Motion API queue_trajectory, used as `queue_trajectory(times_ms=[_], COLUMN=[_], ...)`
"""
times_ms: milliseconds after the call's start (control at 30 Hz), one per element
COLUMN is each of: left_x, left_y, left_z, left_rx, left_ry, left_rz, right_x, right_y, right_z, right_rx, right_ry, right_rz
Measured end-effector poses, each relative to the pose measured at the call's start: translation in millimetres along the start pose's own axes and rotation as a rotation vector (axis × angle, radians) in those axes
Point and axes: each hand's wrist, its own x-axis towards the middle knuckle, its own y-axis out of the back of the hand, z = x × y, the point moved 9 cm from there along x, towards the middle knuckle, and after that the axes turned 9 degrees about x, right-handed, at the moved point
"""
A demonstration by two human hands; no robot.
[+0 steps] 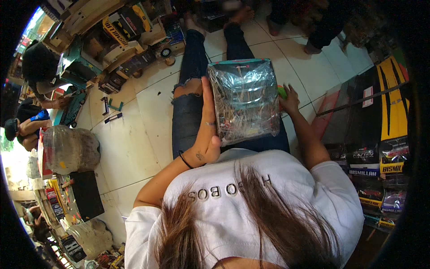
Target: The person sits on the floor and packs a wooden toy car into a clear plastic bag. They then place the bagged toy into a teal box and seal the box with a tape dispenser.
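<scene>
I sit on a tiled floor in ripped dark jeans with a flat clear plastic packet [245, 101] resting on my lap; it has a teal top edge and holds small metal parts. My left hand [207, 130] lies flat against the packet's left edge, fingers straight, a ring on one finger and a black band at the wrist. My right hand [290, 99] grips the packet's right edge, next to a small green thing [281, 92] that is partly hidden.
Black and yellow packaged goods [380, 134] are stacked at my right. Cardboard boxes and tool cases [112, 40] crowd the upper left. A clear bag [69, 148] and a black box [87, 195] lie at left. Other people's feet [244, 15] stand beyond my knees.
</scene>
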Motion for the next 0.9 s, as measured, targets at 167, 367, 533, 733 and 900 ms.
queue_trajectory(times_ms=[167,367,533,733,900], left_x=[20.8,30.6,-11.6,5.6,82.5], left_y=[-4.6,13.5,-29.3,-23.6,18.6], left_z=[0.2,-49.7,-101.0,-188.2,-63.6], left_rx=[-0.073,-0.387,-0.630,-0.593,0.392], left_ry=[0.134,0.447,0.686,0.843,-0.168], left_rz=[0.006,0.084,0.090,0.112,0.228], right_x=[-25.9,-45.3,-56.4,-45.2,-8.4], right_y=[87.0,22.1,-59.4,22.7,110.8], right_z=[-196.8,-243.3,-214.8,-229.4,-279.4], right_rx=[1.202,1.909,1.708,1.698,1.659], right_ry=[0.492,-0.385,-0.555,-0.199,0.229], right_rz=[-0.099,-0.487,-0.805,-0.785,-0.758])
